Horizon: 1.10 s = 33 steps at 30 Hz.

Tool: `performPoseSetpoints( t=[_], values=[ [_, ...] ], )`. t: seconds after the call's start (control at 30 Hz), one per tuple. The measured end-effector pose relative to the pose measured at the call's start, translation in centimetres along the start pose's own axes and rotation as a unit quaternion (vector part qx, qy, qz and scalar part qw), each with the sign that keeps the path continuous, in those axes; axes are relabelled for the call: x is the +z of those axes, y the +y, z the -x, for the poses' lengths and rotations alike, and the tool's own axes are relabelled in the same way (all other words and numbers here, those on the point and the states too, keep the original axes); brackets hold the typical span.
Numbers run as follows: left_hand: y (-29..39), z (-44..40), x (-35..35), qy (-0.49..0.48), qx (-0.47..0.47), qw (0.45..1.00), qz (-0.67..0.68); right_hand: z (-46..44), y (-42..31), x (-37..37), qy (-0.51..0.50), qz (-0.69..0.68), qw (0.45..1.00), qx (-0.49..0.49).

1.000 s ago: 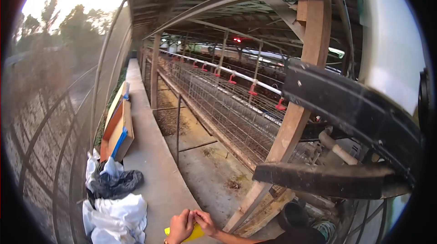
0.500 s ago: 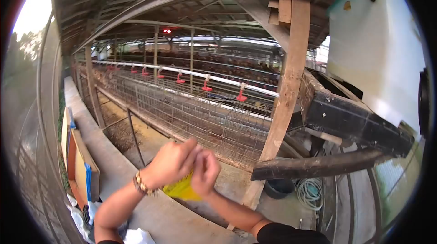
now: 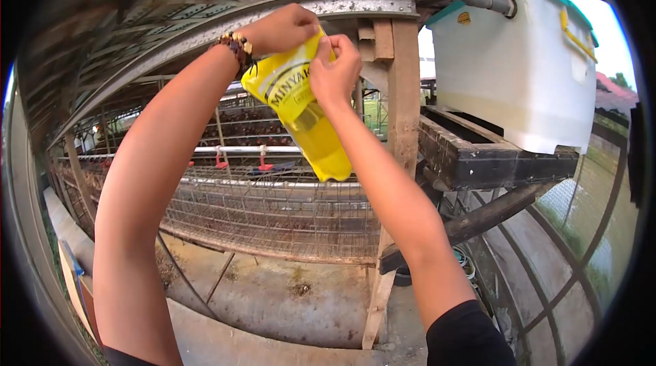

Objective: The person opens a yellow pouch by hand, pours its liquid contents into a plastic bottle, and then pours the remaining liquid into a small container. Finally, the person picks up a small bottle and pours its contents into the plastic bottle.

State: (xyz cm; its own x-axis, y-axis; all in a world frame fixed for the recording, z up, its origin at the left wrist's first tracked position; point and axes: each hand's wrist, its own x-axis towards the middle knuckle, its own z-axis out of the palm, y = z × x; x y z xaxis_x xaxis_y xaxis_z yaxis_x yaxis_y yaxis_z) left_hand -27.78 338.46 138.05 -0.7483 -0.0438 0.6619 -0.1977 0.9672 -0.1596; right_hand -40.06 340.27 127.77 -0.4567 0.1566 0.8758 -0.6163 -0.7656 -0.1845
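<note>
A yellow plastic pouch [image 3: 318, 141], printed "MINYAK" and partly filled with yellow liquid, hangs upright and slightly tilted in front of the wooden post. My left hand [image 3: 290, 26], with a beaded bracelet at the wrist, is closed on the pouch's top edge. Right beside it, my right hand [image 3: 336, 69] pinches the top right corner. The two hands are close together, and the fingertips of the left hand are partly hidden.
A white tank [image 3: 506, 65] with a teal lid and grey pipe sits on a black-sided frame [image 3: 506, 166] at right. A wooden post [image 3: 403, 93] stands mid-view. Wire cages [image 3: 273, 219] run behind, and a concrete ledge [image 3: 232, 345] lies below.
Both hands have risen from low in the view to the upper middle, lifting the pouch, which now shows in full. The view has turned right, bringing the tank into fuller sight.
</note>
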Motion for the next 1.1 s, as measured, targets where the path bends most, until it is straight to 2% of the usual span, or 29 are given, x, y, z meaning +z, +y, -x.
performPoseSetpoints(
  t=[0.07,0.13,0.23,0.37,0.47,0.6,0.77,0.83,0.97,1.1],
  values=[
    [-0.9,-2.0,-0.3,0.022,-0.051,0.997,0.054,-2.7,1.4,1.3,0.019,0.018,1.000,-0.011],
    [-1.1,-3.6,-0.7,0.003,-0.088,0.993,0.083,-4.1,2.8,2.0,0.033,0.026,0.999,-0.012],
    [-2.1,-6.7,-0.2,0.020,-0.110,0.994,-0.003,-5.7,4.2,2.9,0.036,0.014,0.998,0.055],
    [-5.6,-10.8,2.1,0.138,-0.080,0.987,-0.029,-7.7,6.1,4.6,0.075,-0.026,0.991,0.112],
    [-4.8,-11.6,2.3,0.171,-0.069,0.982,-0.050,-8.8,7.2,5.4,0.086,-0.128,0.974,0.168],
    [-5.7,-13.2,1.0,0.104,-0.028,0.992,-0.066,-9.6,5.8,5.1,0.084,-0.204,0.946,0.239],
    [-6.8,-14.7,1.3,0.081,-0.013,0.996,-0.028,-9.4,4.0,4.8,0.145,-0.146,0.943,0.261],
    [-6.2,-14.9,1.5,0.091,-0.022,0.995,-0.026,-9.5,4.2,4.7,0.157,-0.143,0.944,0.252],
    [-5.5,-15.2,1.7,0.127,-0.101,0.985,-0.063,-9.9,4.6,4.4,0.153,-0.171,0.943,0.240],
    [-6.1,-15.6,1.2,0.092,-0.132,0.985,-0.060,-9.6,4.0,4.0,0.169,-0.183,0.941,0.230]
  ],
)
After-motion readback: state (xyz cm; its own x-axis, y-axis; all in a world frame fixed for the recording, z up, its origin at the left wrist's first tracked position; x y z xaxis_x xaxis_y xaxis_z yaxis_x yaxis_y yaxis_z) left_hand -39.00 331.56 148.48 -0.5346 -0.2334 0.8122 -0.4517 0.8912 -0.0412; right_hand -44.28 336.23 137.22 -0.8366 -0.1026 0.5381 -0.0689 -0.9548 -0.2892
